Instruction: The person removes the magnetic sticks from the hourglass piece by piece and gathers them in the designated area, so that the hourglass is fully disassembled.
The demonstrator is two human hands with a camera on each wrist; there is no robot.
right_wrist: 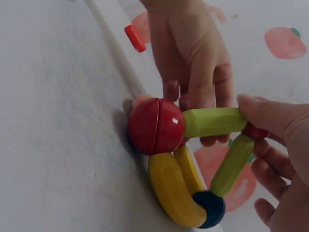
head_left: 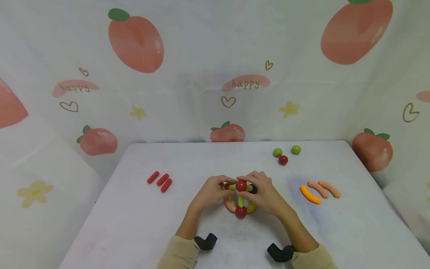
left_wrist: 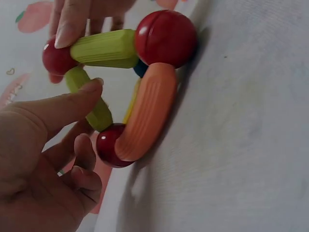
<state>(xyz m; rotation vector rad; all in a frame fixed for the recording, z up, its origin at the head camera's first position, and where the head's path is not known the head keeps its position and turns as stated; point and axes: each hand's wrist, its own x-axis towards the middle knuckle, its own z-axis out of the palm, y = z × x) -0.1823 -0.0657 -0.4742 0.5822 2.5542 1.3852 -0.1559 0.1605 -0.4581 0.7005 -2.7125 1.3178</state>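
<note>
From where I stand, the person's right hand (head_left: 263, 192) is pinching the top red ball (head_left: 241, 185) of a small stick-and-ball toy (head_left: 240, 201), thumb on the near side and fingers round behind. The left hand (head_left: 209, 192) is clamped on the toy too, its thumb and fingers closed about the left green stick (left_wrist: 99, 113), which slopes from the top ball down to the left red ball (left_wrist: 108, 150). The toy sits on the white counter (head_left: 127, 228), between the two hands. At its front is the front red ball (head_left: 240, 212), joined to the top one by the front green stick (right_wrist: 210, 122); at its right side is the dark blue ball (right_wrist: 210, 208), with the right green stick (right_wrist: 231, 166) running up from it. Low on the toy, a pink curved stick (left_wrist: 149, 111) links the front and left balls, and a yellow curved stick (right_wrist: 174, 193) links the front and blue ones. Nearer the person than the toy are two black wrist cameras (head_left: 281, 253) and beige sleeves (head_left: 179, 254). Well to the toy's right lie an orange curved stick (head_left: 310, 195) and two loose pink sticks (head_left: 317, 189); beyond it and rightward, two green balls (head_left: 277, 152) and a loose red ball (head_left: 283, 160); well to its left, three short red sticks (head_left: 162, 179). Behind the toy, past the counter, hangs a peach-printed cloth (head_left: 188, 37).
</note>
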